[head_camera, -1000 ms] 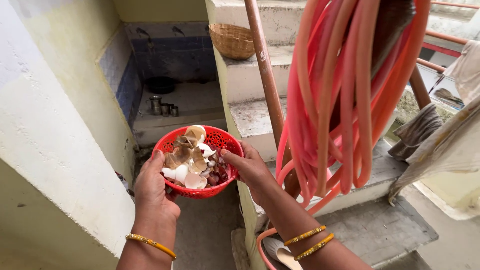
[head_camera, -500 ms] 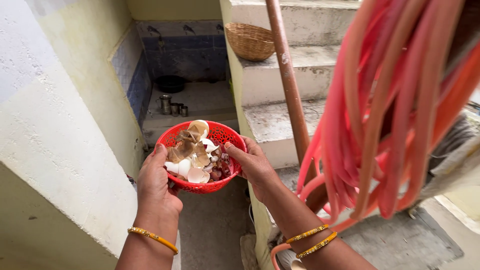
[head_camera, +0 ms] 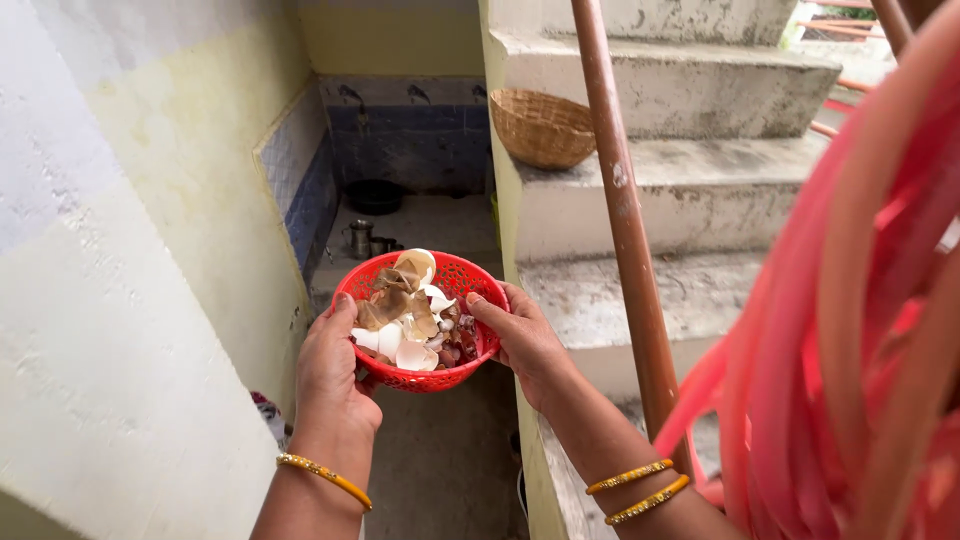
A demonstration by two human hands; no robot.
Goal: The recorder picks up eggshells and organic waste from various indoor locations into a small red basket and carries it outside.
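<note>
Gripping red basket (head_camera: 452,285) rim with both hands, left (head_camera: 335,375), right (head_camera: 522,340); heaped eggshells (head_camera: 400,345) risking spilling if tilting, hose (head_camera: 850,350) crowding right of basket.

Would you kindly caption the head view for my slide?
Both hands, left and right, hold a red perforated plastic basket of eggshells beside concrete stairs.

Woven basket (head_camera: 541,127): on a far concrete stair step (head_camera: 700,165), right of centre. Rust-brown metal pole (head_camera: 625,230): upright, near the steps. Coiled pink hose (head_camera: 860,330): near right, blurred. Dark round pan (head_camera: 375,195) and small steel cups (head_camera: 368,241): far, on the floor below a blue tiled wall (head_camera: 400,140). Pale yellow wall (head_camera: 150,250): left.
</note>
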